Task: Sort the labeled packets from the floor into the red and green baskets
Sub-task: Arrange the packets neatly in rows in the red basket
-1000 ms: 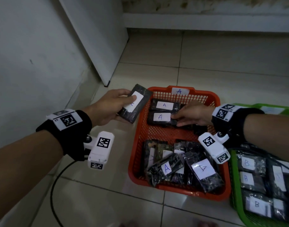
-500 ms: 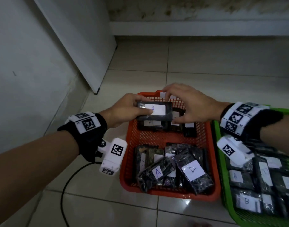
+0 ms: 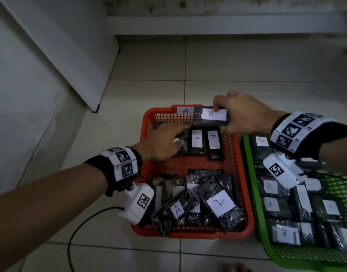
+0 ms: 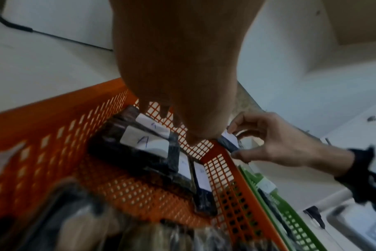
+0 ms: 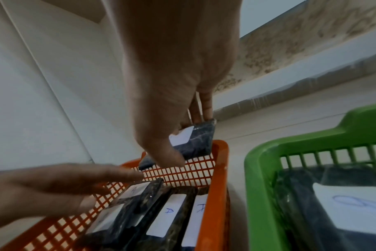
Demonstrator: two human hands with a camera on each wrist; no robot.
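Observation:
My right hand (image 3: 241, 114) pinches a dark packet labelled A (image 3: 212, 116) by its long edges, holding it level above the far rim of the red basket (image 3: 149, 118). The same packet (image 5: 191, 142) shows under my right thumb in the right wrist view. My left hand (image 3: 164, 142) reaches into the red basket with straight fingers, touching the leftmost of the upright A packets (image 3: 197, 142) at the far end. More A packets (image 3: 219, 203) lie heaped at the near end. The green basket (image 3: 253, 173) to the right holds B packets (image 3: 284, 233).
A white door or panel (image 3: 56, 46) stands at the left, close to the red basket's far corner. A low white ledge (image 3: 227, 24) runs along the back wall. A black cable (image 3: 78, 226) trails on the tiled floor near my left wrist.
The A packet passed from my left hand to my right, which now holds it alone over the basket's far rim. My left hand let go and dropped onto the upright packets.

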